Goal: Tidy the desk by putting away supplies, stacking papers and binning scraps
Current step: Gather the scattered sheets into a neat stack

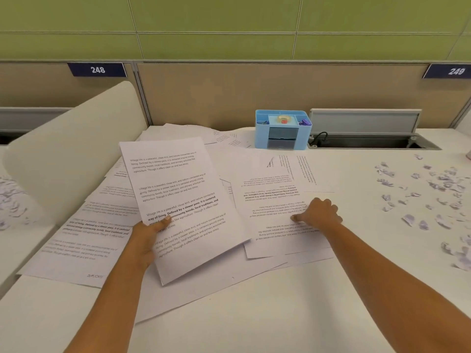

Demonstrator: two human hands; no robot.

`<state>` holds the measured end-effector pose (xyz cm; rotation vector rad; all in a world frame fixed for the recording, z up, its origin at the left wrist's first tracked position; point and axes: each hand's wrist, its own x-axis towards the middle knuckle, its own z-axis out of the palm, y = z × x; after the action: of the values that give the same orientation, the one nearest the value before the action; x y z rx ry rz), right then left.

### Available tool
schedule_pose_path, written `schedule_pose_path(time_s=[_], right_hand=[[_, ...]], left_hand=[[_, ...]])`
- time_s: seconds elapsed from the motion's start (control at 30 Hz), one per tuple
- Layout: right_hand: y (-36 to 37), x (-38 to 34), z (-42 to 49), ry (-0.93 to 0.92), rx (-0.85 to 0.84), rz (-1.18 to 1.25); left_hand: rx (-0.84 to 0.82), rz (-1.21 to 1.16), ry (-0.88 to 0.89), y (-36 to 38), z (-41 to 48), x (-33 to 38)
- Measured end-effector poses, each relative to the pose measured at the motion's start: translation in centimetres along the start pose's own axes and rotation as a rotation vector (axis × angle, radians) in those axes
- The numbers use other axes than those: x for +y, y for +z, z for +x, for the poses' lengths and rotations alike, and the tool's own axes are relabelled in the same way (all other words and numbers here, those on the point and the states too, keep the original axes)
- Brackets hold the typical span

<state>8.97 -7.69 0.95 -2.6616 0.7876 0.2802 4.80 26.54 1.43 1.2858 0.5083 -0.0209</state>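
A small stack of printed sheets is held up off the white table by the left hand. The thumb is pressed on top of the stack and the other fingers are hidden under it, so only the thumb can be seen. The stack is tilted, with its far end higher.

The right hand is laid on a loose sheet that lies flat on the table with its words upside down. The fingers are curled down onto the paper — it cannot be told if the sheet is pinched or only pressed.

More papers are spread in a messy pile under and around both hands, and some are covered by others, so they cannot be counted. Torn paper scraps are scattered on the right side of the table, well apart from the hands — some are cut off at the edge of the view. A blue desk organizer is set at the back by the wall. Small things are kept in it, but they are too small to tell well.
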Motion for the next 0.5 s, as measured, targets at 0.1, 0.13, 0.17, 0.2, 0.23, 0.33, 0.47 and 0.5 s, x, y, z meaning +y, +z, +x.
schedule_pose_path(time_s=[0.1, 0.13, 0.17, 0.2, 0.23, 0.33, 0.47, 0.5], right_hand=[[0.14, -0.17, 0.21, -0.012, -0.025, -0.004], [0.25, -0.17, 0.36, -0.014, -0.029, 0.016], [0.37, -0.11, 0.51, -0.013, -0.032, 0.04], [0.43, -0.07, 0.58, -0.013, -0.034, 0.062], [0.48, -0.03, 0.63, -0.016, -0.036, 0.079], [0.6, 0.03, 0.76, -0.021, -0.044, 0.126], [0.57, 0.23, 0.58, -0.033, -0.061, 0.257], [0.56, 0.28, 0.56, -0.044, -0.065, 0.277]], left_hand=[[-0.009, 0.013, -0.004, 0.27, 0.0, -0.08], [-0.01, 0.013, -0.007, 0.33, -0.02, -0.09], [-0.01, 0.015, -0.009, 0.37, -0.03, -0.11], [-0.01, 0.018, -0.011, 0.39, -0.04, -0.15], [-0.008, 0.021, -0.013, 0.36, -0.05, -0.17], [0.0, 0.026, -0.015, 0.18, -0.02, -0.24], [0.001, 0.03, -0.017, -0.05, 0.09, -0.33], [0.002, 0.033, -0.017, -0.07, 0.13, -0.32]])
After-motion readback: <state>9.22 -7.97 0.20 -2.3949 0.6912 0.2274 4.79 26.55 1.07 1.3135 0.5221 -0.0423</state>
